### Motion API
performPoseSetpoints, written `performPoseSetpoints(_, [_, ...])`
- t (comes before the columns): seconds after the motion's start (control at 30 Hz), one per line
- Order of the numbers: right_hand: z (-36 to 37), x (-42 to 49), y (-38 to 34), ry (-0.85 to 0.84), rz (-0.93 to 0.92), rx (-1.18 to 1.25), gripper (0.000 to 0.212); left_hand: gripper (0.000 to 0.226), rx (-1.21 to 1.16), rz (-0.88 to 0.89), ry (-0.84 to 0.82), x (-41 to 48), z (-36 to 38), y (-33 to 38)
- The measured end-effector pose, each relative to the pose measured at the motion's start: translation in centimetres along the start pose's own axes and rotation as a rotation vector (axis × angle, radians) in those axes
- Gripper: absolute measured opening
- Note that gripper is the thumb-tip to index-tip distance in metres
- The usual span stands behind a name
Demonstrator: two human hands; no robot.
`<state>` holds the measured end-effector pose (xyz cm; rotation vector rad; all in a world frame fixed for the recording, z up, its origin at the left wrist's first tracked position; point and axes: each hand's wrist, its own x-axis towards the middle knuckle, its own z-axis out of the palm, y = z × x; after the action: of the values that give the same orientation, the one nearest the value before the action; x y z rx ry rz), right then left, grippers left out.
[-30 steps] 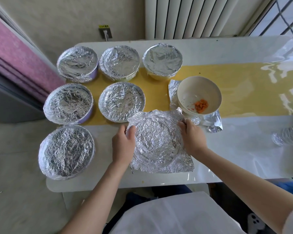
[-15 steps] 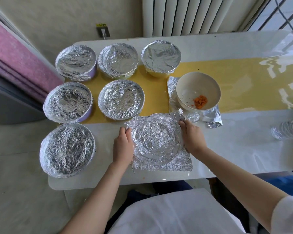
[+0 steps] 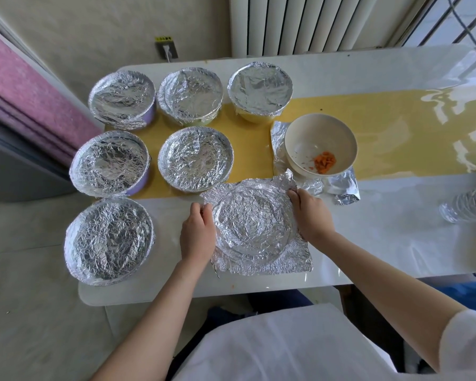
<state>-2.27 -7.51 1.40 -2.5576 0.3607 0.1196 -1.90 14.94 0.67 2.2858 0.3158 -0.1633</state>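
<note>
A sheet of crinkled foil lies draped over a round dish near the table's front edge, its corners still sticking out flat. My left hand grips the foil at the dish's left rim, fingers curled over the edge. My right hand grips the foil at the right rim. The dish itself is hidden under the foil.
Several foil-covered bowls stand in rows at the left. An uncovered cream bowl with orange bits sits on a loose foil sheet to the right. A foil-wrapped object is at the right edge. The white table has a yellow runner.
Both hands have stayed at the dish's sides, pressing the foil down round the rim; the foil's far corners have been folded closer to the dish.
</note>
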Motion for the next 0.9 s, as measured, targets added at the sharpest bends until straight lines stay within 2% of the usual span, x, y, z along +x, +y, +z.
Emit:
performPoseSetpoints(0.1, [0.0,0.1,0.0,0.011,0.002,-0.003,0.039,0.016,0.032,0.07,0.175,-0.6,-0.4,0.5])
performPoseSetpoints(0.2, [-0.1,0.3,0.1,0.036,0.002,-0.004,0.039,0.006,0.109,0.428,0.311,-1.3,-0.6,1.5])
performPoseSetpoints(0.27, [-0.2,0.4,0.0,0.034,-0.003,-0.013,0.039,0.012,0.174,0.659,0.233,-1.7,-0.1,1.8])
performPoseSetpoints(0.33, [-0.4,0.4,0.0,0.021,0.008,-0.052,0.039,0.026,0.27,0.765,0.034,-2.0,0.7,1.8])
performPoseSetpoints(0.43, [-0.4,0.4,-0.3,0.052,0.075,-0.097,0.035,0.046,0.496,0.728,-0.187,-2.4,1.7,1.3])
performPoseSetpoints(0.5, [-0.6,0.2,-0.7,0.191,0.073,-0.059,0.027,0.055,0.622,0.671,-0.248,-2.5,2.1,0.8])
performPoseSetpoints(0.53, [-0.6,0.0,-0.9,0.297,-0.014,-0.054,0.024,0.057,0.672,0.66,-0.255,-2.5,2.3,0.5])
performPoseSetpoints(0.6, [-0.6,-0.6,-1.5,0.445,-0.301,-0.065,0.015,0.056,0.738,0.669,-0.248,-2.6,2.7,0.3])
performPoseSetpoints(0.67, [-0.1,-1.3,-2.3,0.378,-0.574,-0.021,0.029,0.054,0.774,0.679,-0.226,-2.7,3.0,0.1])
performPoseSetpoints(0.73, [0.7,-1.6,-2.6,0.23,-0.697,-0.105,0.038,0.053,0.788,0.695,-0.195,-2.7,3.2,0.0])
performPoseSetpoints(0.8, [1.8,-1.3,-2.0,0.124,-0.664,-0.311,0.043,0.053,0.781,0.699,-0.193,-2.7,3.1,0.1])
performPoseSetpoints(0.9, [2.6,-0.5,-1.3,0.021,-0.563,-0.428,0.054,0.051,0.764,0.675,-0.205,-2.7,3.0,0.2])
